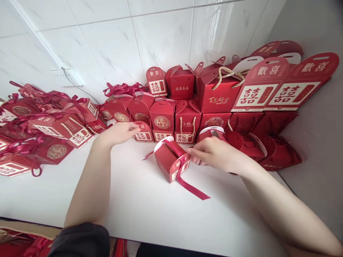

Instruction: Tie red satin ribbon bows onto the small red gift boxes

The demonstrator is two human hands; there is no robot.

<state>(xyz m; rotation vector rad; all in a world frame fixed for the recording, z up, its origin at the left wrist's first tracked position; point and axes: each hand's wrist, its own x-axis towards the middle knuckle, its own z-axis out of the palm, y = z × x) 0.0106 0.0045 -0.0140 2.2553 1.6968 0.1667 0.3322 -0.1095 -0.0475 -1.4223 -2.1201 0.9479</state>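
Note:
A small red gift box [171, 160] with a dark red ribbon [191, 187] lies on the white table [150, 210] in the middle. My right hand [214, 153] is right beside it, its fingers pinched on the ribbon at the box's right side. My left hand [119, 132] reaches out flat, fingers stretched, toward a small red box [143, 132] in the front row of stacked boxes. It holds nothing.
Several red gift boxes and bags stand stacked along the tiled wall [214, 100]. Large red carrier bags [281, 89] lean at the right. A pile of ribboned red boxes [45, 125] lies at the left. The table's near edge [160, 241] runs below my arms.

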